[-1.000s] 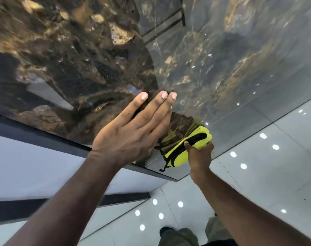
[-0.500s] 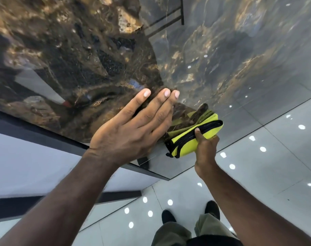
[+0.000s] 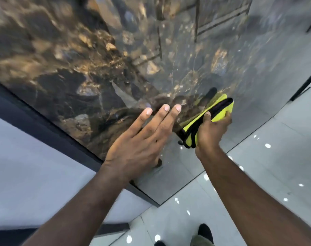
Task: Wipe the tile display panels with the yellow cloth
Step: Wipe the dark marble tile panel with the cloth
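A glossy dark marble tile display panel [image 3: 80,68] with gold and brown veins fills the upper view, upright in front of me. My left hand [image 3: 142,137] lies flat against its lower part, fingers straight and slightly spread. Just to the right, my right hand [image 3: 211,130] grips a folded yellow cloth [image 3: 220,112] with black edging and presses it on the panel. The cloth's reflection shows in the polished surface above it.
The panel's dark frame edge [image 3: 44,125] runs diagonally at the left, with a pale wall panel [image 3: 35,174] below it. The glossy light floor [image 3: 275,166] at the lower right reflects ceiling lights. My shoes [image 3: 204,231] show at the bottom.
My right hand has slid the cloth up and to the right across the panel. My left hand stays flat on the tile. The view has shifted upward and blurred.
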### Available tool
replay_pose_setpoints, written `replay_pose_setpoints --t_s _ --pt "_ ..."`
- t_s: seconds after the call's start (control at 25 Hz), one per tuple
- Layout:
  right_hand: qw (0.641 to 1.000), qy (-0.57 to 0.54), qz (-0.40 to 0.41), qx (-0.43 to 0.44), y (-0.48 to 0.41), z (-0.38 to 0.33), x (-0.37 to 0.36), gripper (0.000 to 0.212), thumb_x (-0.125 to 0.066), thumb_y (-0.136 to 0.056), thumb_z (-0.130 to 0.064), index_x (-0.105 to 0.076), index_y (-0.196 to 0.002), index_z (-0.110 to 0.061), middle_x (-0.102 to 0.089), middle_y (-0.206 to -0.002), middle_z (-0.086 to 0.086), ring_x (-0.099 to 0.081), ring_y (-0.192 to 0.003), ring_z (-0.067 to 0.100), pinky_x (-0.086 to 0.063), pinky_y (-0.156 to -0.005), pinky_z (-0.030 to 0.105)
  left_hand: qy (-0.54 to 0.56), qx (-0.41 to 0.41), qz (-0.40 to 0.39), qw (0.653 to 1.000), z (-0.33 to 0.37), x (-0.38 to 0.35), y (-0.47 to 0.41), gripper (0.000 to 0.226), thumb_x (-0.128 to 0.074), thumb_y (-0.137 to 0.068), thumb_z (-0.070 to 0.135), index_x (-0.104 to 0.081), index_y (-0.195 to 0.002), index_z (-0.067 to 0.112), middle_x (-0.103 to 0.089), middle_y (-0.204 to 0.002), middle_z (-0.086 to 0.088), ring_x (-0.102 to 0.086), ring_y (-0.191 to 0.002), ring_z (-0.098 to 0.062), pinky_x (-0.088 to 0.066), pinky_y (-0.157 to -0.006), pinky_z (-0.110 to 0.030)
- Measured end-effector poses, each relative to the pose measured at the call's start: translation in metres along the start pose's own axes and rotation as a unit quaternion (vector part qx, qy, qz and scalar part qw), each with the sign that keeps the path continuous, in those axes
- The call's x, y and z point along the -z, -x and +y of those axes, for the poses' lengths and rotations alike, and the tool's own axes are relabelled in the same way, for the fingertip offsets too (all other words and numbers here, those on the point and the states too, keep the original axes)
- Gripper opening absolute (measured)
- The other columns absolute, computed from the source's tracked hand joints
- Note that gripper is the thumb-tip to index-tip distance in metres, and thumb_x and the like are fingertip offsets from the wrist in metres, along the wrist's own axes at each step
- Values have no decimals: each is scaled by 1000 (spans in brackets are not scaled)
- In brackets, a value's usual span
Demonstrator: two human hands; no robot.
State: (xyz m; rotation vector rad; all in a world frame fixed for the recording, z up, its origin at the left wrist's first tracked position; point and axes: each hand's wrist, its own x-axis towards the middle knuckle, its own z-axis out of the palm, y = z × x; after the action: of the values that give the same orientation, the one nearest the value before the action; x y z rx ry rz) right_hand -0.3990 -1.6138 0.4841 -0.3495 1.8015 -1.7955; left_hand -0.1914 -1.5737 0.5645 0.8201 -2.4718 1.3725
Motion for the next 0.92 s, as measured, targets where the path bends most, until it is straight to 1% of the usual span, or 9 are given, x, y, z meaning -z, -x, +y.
replay_pose_setpoints --t_s 0.08,0.12,0.2,0.28,0.44,0.52,0.6,0.76,0.92 --pt "973 35 -33 227 30 -17 5 74 -65 -102 -20 -25 -164 -15 -32 -163 -3 -32 -154 16 -26 -128 39 62 78 37 994 0 12 -7 74 -58 -99 22 -37 -168 5 -19 -180 -4 -19 -165 -24 -5 -137 -48" --pt "958 40 -38 280 37 -19 7 77 -67 -101 -15 -23 -165 -14 -28 -164 -4 -26 -156 12 -22 -129 36 80 101 58 990 -1 18 -12 73 -59 -98 22 -40 -167 6 -22 -179 -3 -21 -164 -25 -7 -137 -49" --pt "962 70 -13 262 30 -28 6 81 -65 -100 -9 -21 -167 -19 -28 -164 3 -27 -152 14 -22 -128 36 91 118 86 985 -12 28 -18 67 -57 -99 25 -47 -163 7 -27 -178 -6 -26 -164 -28 -6 -136 -54" --pt "990 62 4 123 31 -40 -1 79 -62 -100 -11 -24 -166 -30 -35 -160 10 -34 -149 24 -29 -126 41 84 130 73 985 -26 35 -21 65 -54 -100 29 -49 -161 7 -23 -179 -8 -24 -165 -31 3 -135 -57" --pt "930 91 -39 353 70 -42 1 78 -62 -101 -9 -23 -165 -32 -33 -161 1 -30 -144 7 -27 -121 19 95 171 46 980 -25 33 -18 74 -51 -100 38 -40 -165 5 -8 -182 -4 -4 -167 -29 17 -132 -56" --pt "952 84 -21 295 51 -40 0 77 -61 -102 -13 -23 -166 -33 -36 -162 2 -32 -144 7 -29 -123 21 102 182 46 977 -18 31 -18 78 -54 -98 39 -39 -166 4 -6 -183 -3 -1 -166 -28 17 -132 -55" --pt "991 34 6 127 35 -42 -1 77 -65 -99 -18 -28 -162 -41 -45 -157 1 -43 -144 17 -38 -123 42 104 181 56 976 -13 27 -21 76 -55 -98 38 -42 -164 2 -8 -182 -3 -2 -167 -28 17 -132 -54" --pt "957 21 -27 289 37 -28 7 71 -69 -103 -25 -31 -160 -38 -39 -163 -10 -40 -150 12 -35 -123 34 90 168 91 977 -7 16 -41 62 -51 -102 33 -53 -157 3 -22 -179 -5 -13 -166 -26 15 -133 -53" --pt "998 5 -3 58 -11 -3 11 76 -68 -88 -47 -32 -155 -44 -54 -152 -7 -55 -137 16 -43 -119 44 71 125 86 986 4 3 -67 52 -51 -103 28 -63 -148 6 -32 -176 -7 -24 -164 -27 11 -134 -53"
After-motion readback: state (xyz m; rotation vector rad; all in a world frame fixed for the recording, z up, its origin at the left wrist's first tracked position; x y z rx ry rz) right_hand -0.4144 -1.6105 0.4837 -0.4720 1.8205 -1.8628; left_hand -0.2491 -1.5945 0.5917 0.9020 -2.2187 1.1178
